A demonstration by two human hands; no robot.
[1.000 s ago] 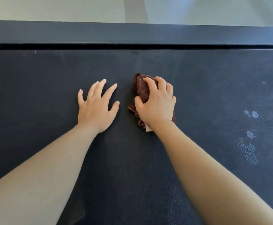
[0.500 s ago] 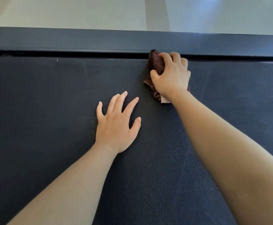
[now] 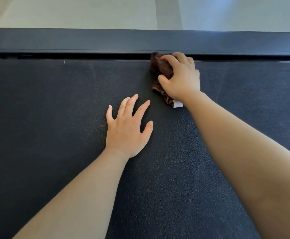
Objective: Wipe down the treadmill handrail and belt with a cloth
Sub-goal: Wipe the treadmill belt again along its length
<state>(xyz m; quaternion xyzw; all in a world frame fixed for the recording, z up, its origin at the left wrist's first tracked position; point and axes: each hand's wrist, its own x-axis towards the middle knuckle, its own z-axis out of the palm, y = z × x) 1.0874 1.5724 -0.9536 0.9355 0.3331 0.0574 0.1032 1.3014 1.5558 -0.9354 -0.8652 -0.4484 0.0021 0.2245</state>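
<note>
Since a second ago my right hand [image 3: 180, 78] has pushed the brown cloth [image 3: 160, 67] from the middle of the belt [image 3: 54, 118] up to its far edge, just under the dark frame rail [image 3: 89, 42], while my left hand [image 3: 127, 130] stays flat with fingers spread, holding nothing. My right fingers are clenched around the bunched cloth. It looks soft, light and easy to crumple, so I judge it best to grip it in a wad under the palm, where it cannot slip on the rough belt.
</note>
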